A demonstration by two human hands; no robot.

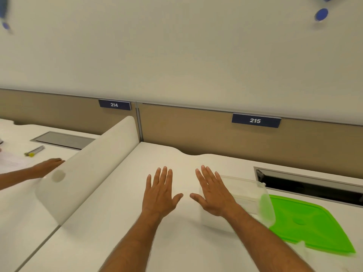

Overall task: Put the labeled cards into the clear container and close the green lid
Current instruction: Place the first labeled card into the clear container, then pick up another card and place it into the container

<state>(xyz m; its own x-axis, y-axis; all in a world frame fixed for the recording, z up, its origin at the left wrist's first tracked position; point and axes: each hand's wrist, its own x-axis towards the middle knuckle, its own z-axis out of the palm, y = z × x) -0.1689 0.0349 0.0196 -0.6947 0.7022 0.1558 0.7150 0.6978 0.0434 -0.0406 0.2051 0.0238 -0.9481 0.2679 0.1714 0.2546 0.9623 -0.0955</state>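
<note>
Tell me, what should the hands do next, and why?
Probably look around for the cards first. Both the left hand and the right hand are spread open and hold nothing, and no cards show on the desk. The clear box already sits open by the right hand, with the green lid lying flat beside it.

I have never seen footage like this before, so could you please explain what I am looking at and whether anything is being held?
This is one picture from a camera worn on a person's head, looking forward and down. The left hand and right hand are spread flat and open over a white desk, holding nothing. To the right sit a clear container, open, and beside it a green lid lying on the desk. No cards are visible. Another person's hand shows at the neighbouring desk.
</note>
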